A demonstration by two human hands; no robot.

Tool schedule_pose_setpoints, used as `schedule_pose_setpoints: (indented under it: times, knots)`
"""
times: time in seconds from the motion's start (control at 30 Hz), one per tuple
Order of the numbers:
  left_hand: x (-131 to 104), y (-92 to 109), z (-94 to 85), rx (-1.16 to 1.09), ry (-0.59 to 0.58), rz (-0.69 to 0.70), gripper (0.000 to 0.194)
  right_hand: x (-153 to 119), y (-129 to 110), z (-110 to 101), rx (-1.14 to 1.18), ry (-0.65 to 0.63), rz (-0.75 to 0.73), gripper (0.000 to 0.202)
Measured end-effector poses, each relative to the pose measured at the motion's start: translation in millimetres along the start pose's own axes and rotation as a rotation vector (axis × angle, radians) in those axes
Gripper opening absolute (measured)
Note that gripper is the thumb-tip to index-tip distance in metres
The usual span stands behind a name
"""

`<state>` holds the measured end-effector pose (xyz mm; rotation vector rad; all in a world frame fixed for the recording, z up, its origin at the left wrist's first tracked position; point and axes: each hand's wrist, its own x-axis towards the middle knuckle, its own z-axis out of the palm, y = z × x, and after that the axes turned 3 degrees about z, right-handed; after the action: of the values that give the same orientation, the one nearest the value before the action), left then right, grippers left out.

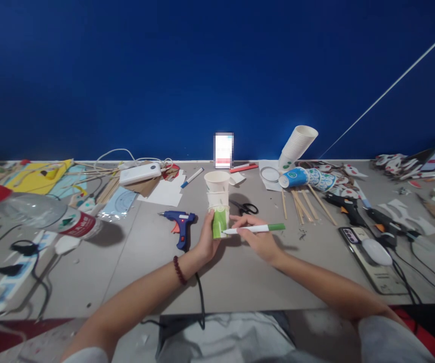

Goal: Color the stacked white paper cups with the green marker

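Several nested white paper cups stand upright in front of me, the lowest one largely coloured green. My left hand wraps round the lower cup from the left side. In my right hand is a white marker with a green end, its tip against the green part of the cup. A blue hot glue gun lies just left of my left hand. Behind my right hand rests a pair of black scissors, partly hidden by the cups.
A phone leans at the wall. Stacked cups, blue cups and wooden sticks lie back right. A bottle and power strip sit left. Black glue guns and another phone lie right.
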<state>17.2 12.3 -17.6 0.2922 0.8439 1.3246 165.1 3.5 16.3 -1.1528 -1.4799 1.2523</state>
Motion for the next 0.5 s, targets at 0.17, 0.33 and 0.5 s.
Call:
schedule_pose_setpoints:
  times: [0.17, 0.33, 0.5]
  knots:
    - [-0.3, 0.0, -0.6, 0.006, -0.012, 0.005, 0.044, 0.2, -0.7, 0.3, -0.017, 0.0, -0.002, 0.009]
    - [1.1, -1.7, -2.7, 0.02, -0.029, 0.005, 0.047, 0.4, 4.6, 1.0, -0.039, 0.058, 0.005, 0.011]
    - [2.4, -3.1, -4.5, 0.016, -0.022, 0.007, 0.048, 0.8, 4.8, 1.1, -0.034, 0.053, 0.001, 0.012]
